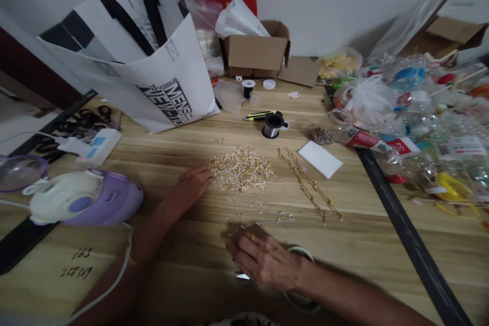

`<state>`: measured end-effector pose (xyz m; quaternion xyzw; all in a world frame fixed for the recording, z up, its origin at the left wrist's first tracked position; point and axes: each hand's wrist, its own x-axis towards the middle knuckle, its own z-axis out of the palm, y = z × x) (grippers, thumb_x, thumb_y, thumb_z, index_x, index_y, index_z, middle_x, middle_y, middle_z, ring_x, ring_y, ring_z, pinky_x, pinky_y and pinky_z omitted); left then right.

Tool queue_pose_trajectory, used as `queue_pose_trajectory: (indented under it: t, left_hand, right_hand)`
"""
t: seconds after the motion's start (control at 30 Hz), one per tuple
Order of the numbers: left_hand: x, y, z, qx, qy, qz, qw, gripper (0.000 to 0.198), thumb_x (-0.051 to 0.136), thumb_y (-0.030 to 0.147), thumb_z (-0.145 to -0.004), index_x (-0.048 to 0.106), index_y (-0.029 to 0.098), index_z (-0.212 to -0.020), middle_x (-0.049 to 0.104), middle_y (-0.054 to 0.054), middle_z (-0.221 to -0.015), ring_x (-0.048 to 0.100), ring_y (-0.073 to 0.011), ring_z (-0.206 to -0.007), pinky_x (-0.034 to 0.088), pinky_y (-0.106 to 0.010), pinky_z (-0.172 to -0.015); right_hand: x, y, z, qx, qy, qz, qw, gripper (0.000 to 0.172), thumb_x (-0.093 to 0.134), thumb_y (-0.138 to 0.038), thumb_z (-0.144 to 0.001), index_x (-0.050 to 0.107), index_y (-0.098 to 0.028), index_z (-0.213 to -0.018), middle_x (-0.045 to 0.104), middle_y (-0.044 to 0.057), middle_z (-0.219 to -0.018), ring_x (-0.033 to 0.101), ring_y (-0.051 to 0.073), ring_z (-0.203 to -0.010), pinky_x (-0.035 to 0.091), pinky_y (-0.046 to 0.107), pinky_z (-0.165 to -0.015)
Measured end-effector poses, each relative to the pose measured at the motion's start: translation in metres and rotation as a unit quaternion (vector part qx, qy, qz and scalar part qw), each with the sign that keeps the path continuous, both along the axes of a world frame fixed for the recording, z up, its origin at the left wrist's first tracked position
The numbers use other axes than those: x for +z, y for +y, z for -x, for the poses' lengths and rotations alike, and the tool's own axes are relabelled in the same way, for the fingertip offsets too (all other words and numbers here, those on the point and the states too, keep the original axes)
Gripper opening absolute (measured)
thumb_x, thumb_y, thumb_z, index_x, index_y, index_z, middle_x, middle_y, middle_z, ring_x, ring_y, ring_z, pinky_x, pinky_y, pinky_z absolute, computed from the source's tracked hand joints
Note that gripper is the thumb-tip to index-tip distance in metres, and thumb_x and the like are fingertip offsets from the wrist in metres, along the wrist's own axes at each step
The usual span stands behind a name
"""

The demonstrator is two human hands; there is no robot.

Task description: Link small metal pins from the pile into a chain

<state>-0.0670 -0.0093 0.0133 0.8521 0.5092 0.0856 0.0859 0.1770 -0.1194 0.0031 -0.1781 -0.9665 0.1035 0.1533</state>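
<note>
My left hand (pixel 192 184) rests at the left edge of a loose pile of small gold and silver metal pieces (pixel 242 168). Its fingers are bent together, and whatever lies at their tips is too small to make out. Below a silver chain (pixel 263 222), my right hand (pixel 263 260) lies palm down with curled fingers and a gold ring on one of them. A shiny metal tip (pixel 242 276) shows under it; the rest of that object is hidden. By my right wrist is a pale round hoop (pixel 301 250), partly covered by the arm.
Gold chains (pixel 311 183) and a white card (pixel 320 159) lie to the right. Behind stand a wire spool (pixel 272 126), a yellow-black cutter (pixel 260 115) and a cardboard box (pixel 255 53). A purple-white appliance (pixel 87 198) sits left; plastic bottles (pixel 454 147) crowd the right.
</note>
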Motion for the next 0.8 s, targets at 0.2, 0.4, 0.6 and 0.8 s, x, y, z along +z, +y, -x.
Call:
queue_pose_trajectory:
  t: [0.2,0.4,0.6,0.8]
  left_hand:
    - [0.000,0.012,0.005,-0.012,-0.020,0.037,0.999,0.022,0.043,0.025,-0.087,0.062,0.018,-0.078,0.062,-0.004,-0.079,0.057,-0.0178,-0.078,0.041,-0.028,-0.073]
    - [-0.001,0.015,0.004,-0.014,-0.014,0.041,0.999,0.021,0.042,0.026,-0.088,0.059,0.018,-0.079,0.060,-0.004,-0.082,0.057,-0.0180,-0.079,0.041,-0.029,-0.074]
    - [-0.001,0.017,0.007,-0.007,-0.041,0.055,0.998,0.022,0.042,0.021,-0.087,0.063,0.017,-0.082,0.063,-0.005,-0.083,0.058,-0.0185,-0.081,0.043,-0.029,-0.076]
    - [-0.002,0.020,0.012,-0.018,-0.056,0.069,0.996,0.018,0.048,0.016,-0.080,0.066,0.018,-0.082,0.065,-0.004,-0.084,0.059,-0.0182,-0.083,0.044,-0.028,-0.078]
  right_hand:
    - [0.003,0.002,0.000,0.006,-0.007,-0.004,1.000,0.035,0.037,-0.016,-0.092,0.045,-0.006,-0.125,0.059,0.014,-0.111,0.054,0.019,-0.099,0.046,0.032,-0.081]
    - [0.005,0.004,0.000,0.005,0.003,-0.008,1.000,0.033,0.039,-0.017,-0.091,0.048,-0.006,-0.121,0.061,0.012,-0.104,0.055,0.019,-0.089,0.047,0.033,-0.076]
    - [0.003,0.004,0.000,0.006,0.003,-0.003,1.000,0.031,0.039,-0.018,-0.091,0.049,-0.006,-0.119,0.061,0.012,-0.103,0.055,0.018,-0.088,0.047,0.031,-0.072]
    - [0.001,0.003,0.001,0.006,0.004,0.001,1.000,0.031,0.041,-0.017,-0.091,0.049,-0.006,-0.119,0.061,0.011,-0.100,0.055,0.018,-0.087,0.046,0.031,-0.072]
